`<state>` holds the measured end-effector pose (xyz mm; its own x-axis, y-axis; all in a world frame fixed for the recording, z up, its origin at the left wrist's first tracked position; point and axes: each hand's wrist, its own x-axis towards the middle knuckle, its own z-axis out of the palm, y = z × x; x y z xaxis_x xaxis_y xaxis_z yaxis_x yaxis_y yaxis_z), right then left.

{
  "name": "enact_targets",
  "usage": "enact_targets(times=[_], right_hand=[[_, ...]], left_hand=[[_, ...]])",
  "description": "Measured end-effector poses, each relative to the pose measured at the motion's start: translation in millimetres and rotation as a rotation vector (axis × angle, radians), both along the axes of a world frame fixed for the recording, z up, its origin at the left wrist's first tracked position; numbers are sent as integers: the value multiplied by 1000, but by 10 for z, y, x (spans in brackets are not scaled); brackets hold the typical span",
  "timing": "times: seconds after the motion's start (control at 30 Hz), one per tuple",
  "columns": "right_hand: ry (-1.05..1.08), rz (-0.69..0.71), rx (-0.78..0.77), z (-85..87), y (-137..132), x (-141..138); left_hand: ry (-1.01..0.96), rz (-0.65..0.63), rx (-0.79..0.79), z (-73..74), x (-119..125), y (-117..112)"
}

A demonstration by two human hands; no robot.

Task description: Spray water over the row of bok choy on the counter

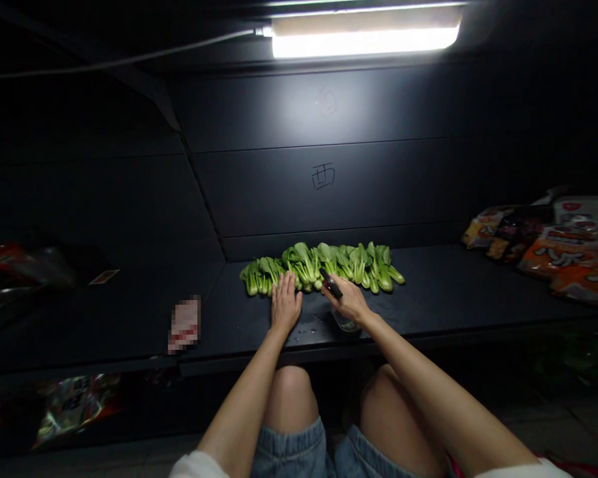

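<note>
A row of leafy greens [323, 265] lies along the back of a dark shelf [428, 299], straight ahead at twelve o'clock from the person's knees, stems toward the person and leaves toward the back wall. The left hand [286, 302] lies palm down on the shelf with the fingers stretched out and together, holding nothing; its fingertips touch the stems at the row's left part. At three o'clock from it, just beside, the right hand [351, 304] is curled closed around a small dark tool [331, 284] with a red mark, whose tip points to eleven o'clock and reaches the stems near the middle of the row; what kind of tool it is cannot be told. Something clear [345, 324] sits on the shelf under the right wrist. Snack packets [553, 245] are heaped at three o'clock, well apart from the greens. A blurred label [184, 324] hangs on the shelf edge at nine o'clock. A lamp [363, 33] shines at twelve o'clock, above a chalk mark [323, 176] on the back wall.
</note>
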<state>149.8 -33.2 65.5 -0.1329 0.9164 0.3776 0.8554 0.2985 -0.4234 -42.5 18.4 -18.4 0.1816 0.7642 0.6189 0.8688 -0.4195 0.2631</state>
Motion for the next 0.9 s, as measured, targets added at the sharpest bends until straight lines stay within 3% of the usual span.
enact_targets(times=[0.43, 0.7, 0.9], right_hand=[[-90, -17, -81, 96, -27, 226], [-142, -45, -43, 89, -43, 374], [-190, -34, -25, 98, -80, 482]], left_hand=[[8, -9, 12, 79, 27, -37], [55, -30, -15, 296, 325, -50], [91, -54, -39, 294, 453, -46]])
